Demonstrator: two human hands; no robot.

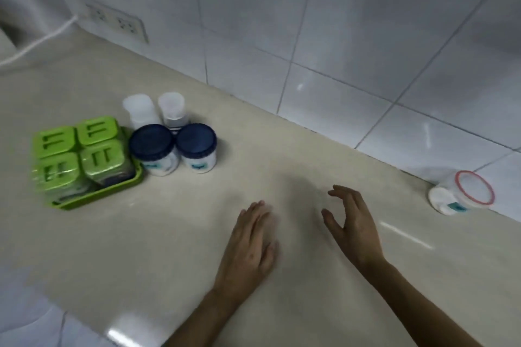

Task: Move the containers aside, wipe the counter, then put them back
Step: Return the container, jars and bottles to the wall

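On the beige counter a green tray holds several green-lidded jars. Beside it stand two white jars with dark blue lids, and behind those two translucent white-capped containers. Far right by the wall stands a clear tub with a red-rimmed lid. My left hand hovers low over the counter's middle, fingers together and extended, holding nothing. My right hand is beside it, fingers spread and curled, empty.
A white tiled wall runs along the back of the counter. A double power socket with a white cable sits at the far left. The counter's front edge is at the lower left.
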